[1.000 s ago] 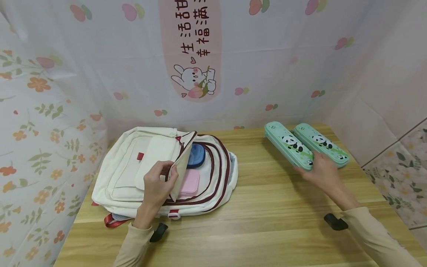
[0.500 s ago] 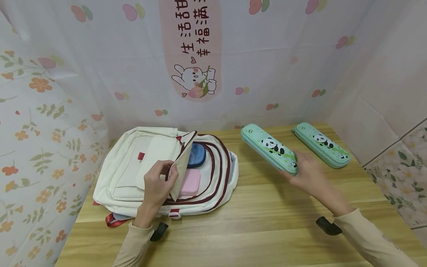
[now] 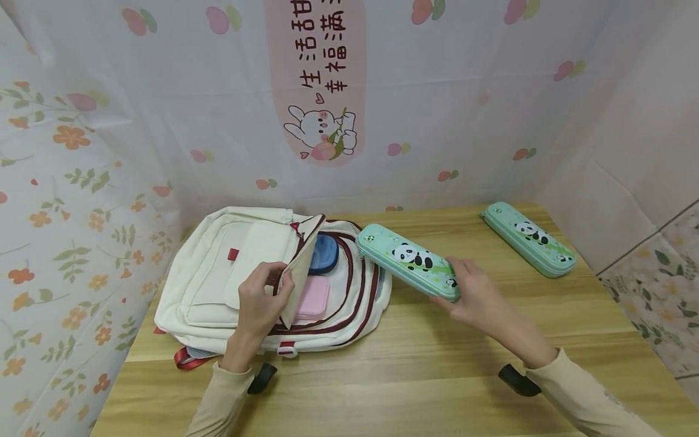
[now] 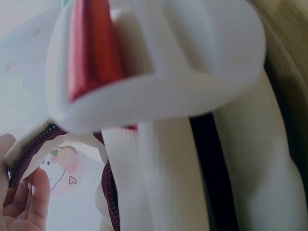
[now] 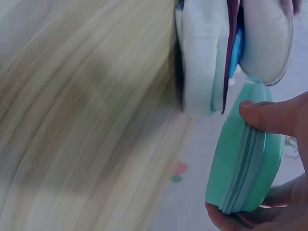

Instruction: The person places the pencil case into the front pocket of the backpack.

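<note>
The table (image 3: 355, 388) carried everything. On its left lay the cream backpack (image 3: 204, 276), one pocket unzipped and gaping, so the unfastening looked done. The left hand (image 3: 262, 297) pinched the edge of the front panel between thumb and fingers, holding it back from the contents. The right hand (image 3: 477, 303) gripped one end of a green panda pencil case (image 3: 406, 261), thumb along the zipped side; the far end overlapped the backpack's rim in the head view, though whether they touched could not be told. That case appeared lifted and not yet inside. A matching pencil case (image 3: 530, 240) lay untouched at the table's far right, seemingly left over. Inside the pocket already sat a pink case (image 3: 313, 297) and, just beyond it, a smaller-looking blue case (image 3: 324, 255); both seemed settled.
</note>
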The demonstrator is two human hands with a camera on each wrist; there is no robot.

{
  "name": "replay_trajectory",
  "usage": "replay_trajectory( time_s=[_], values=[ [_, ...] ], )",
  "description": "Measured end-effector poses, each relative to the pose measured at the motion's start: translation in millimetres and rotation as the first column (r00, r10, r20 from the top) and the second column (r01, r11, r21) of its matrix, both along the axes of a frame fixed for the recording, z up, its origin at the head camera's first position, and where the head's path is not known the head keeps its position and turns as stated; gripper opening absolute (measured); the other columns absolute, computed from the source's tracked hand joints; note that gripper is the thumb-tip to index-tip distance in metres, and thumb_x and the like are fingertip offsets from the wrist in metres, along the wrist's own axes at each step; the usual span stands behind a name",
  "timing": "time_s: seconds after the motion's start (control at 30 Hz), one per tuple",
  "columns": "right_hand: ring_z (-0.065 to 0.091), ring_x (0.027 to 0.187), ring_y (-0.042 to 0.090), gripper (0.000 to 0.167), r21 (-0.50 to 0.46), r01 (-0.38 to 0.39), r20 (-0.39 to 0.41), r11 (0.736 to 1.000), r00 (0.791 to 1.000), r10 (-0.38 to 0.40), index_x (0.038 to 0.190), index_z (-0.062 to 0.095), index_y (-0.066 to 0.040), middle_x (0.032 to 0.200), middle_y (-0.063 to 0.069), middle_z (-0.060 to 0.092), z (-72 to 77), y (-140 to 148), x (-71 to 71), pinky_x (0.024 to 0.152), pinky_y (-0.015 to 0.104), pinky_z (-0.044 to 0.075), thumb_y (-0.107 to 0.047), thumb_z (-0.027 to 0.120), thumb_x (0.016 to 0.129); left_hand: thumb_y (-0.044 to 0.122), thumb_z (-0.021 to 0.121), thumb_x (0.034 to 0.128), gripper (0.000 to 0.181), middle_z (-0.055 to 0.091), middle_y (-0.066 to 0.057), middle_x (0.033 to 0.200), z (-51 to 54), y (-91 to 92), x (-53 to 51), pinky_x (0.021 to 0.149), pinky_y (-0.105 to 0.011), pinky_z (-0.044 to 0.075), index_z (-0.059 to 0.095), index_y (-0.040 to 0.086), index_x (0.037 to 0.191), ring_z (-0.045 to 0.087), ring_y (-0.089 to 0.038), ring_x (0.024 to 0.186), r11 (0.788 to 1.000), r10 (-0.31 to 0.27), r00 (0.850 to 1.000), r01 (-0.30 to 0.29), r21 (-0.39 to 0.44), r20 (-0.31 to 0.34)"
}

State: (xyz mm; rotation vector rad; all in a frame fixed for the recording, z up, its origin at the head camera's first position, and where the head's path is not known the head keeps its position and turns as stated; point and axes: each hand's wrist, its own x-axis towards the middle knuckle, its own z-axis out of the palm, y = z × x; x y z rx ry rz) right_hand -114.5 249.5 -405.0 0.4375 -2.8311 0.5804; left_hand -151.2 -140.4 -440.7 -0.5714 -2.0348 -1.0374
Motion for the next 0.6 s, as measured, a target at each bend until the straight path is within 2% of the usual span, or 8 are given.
replay_trajectory(
  time_s=[0.23, 0.4, 0.6],
  values=[
    [0.062, 0.106, 0.040, 0.078, -0.042, -0.041, 0.024, 0.998, 0.999, 0.042, 0.135, 0.050, 0.010, 0.119, 0.029, 0.061, -0.6, -16.1, -3.2, 0.088, 0.055, 0.054, -0.019, 0.088, 0.074, -0.006, 0.070, 0.0776, 0.014, 0.068, -0.012, 0.079, 1.4, 0.9, 0.3, 0.060, -0.016, 0.050, 0.069, -0.004, 0.092, 0.063, -0.017, 0.060, 1.000, -0.004, 1.000, 0.004, -0.004, 0.001],
    [0.062, 0.104, 0.036, 0.080, -0.076, -0.075, 0.072, 0.994, 0.994, 0.081, 0.140, 0.050, 0.005, 0.123, 0.026, 0.060, -2.2, -25.3, -6.9, 0.087, 0.052, 0.055, -0.027, 0.087, 0.077, -0.006, 0.070, 0.0781, 0.014, 0.068, -0.012, 0.079, 1.6, 0.2, 0.7, 0.060, -0.016, 0.049, 0.069, -0.005, 0.092, 0.062, -0.017, 0.060, 1.000, -0.004, 1.000, 0.004, -0.008, 0.007],
    [0.060, 0.109, 0.035, 0.076, -0.089, -0.151, 0.087, 0.984, 0.983, 0.159, 0.142, 0.050, 0.000, 0.129, 0.024, 0.057, -5.6, -35.9, -10.7, 0.090, 0.054, 0.053, -0.026, 0.084, 0.079, -0.005, 0.069, 0.0798, 0.012, 0.068, -0.013, 0.079, 2.6, -1.2, -0.2, 0.059, -0.018, 0.050, 0.069, -0.005, 0.092, 0.063, -0.017, 0.059, 1.000, -0.002, 1.000, 0.002, -0.006, -0.007]
  ],
)
